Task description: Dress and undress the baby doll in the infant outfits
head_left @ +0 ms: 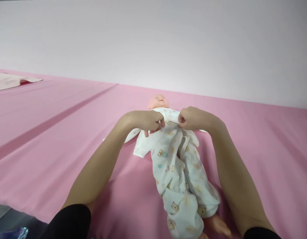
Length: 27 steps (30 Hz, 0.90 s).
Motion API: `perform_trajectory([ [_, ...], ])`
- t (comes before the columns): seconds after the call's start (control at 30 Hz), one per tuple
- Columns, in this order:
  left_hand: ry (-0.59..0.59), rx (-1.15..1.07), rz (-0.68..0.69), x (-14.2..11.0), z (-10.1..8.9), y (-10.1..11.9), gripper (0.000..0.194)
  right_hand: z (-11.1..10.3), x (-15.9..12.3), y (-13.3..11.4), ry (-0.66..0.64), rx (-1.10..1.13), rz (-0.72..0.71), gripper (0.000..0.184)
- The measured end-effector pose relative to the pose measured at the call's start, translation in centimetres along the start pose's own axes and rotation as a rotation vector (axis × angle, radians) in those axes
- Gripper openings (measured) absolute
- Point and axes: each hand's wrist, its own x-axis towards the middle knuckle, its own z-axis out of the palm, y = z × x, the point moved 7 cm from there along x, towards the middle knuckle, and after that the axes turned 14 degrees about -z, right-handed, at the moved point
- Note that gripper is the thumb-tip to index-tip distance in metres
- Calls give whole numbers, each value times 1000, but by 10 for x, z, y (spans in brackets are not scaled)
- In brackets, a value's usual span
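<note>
Pointing headfirst toward the wall (153,43), clothed doll (169,159), long axis slightly slanted.

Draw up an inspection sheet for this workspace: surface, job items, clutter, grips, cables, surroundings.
Surface: smooth pink cloth sheet, creased in places.
Job items: pinkish, plastic-looking baby doll on its back, feet toward the wearer; white, bear-print cloth clothing on it.
Clutter: flat, pale pink cloth at far left, cut off by the picture edge.
Grips: bare left grip and bare right grip, both curled at the clothing's chest; whether they pinch it is unclear.
Cables: nothing seen.
Surroundings: plain, pale grey wall behind.
</note>
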Motion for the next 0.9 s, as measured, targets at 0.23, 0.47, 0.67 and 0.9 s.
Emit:
perform_trajectory([
  [0.23, 18, -58, -42, -8, -4, -4, 50, -16, -6, -7, 217, 86, -125, 24],
  [0.47, 61, -65, 4, -4, -4, 3, 27, -9, -5, -7, 112, 106, -80, 23],
  [0.67, 95, -57, 137, 2, 4, 20, 20, -17, -12, 1, 191, 6, 97, 28],
  [0.9, 132, -82, 190, 4, 6, 25, 16, -4, -6, -9, 36, 321, -145, 23],
])
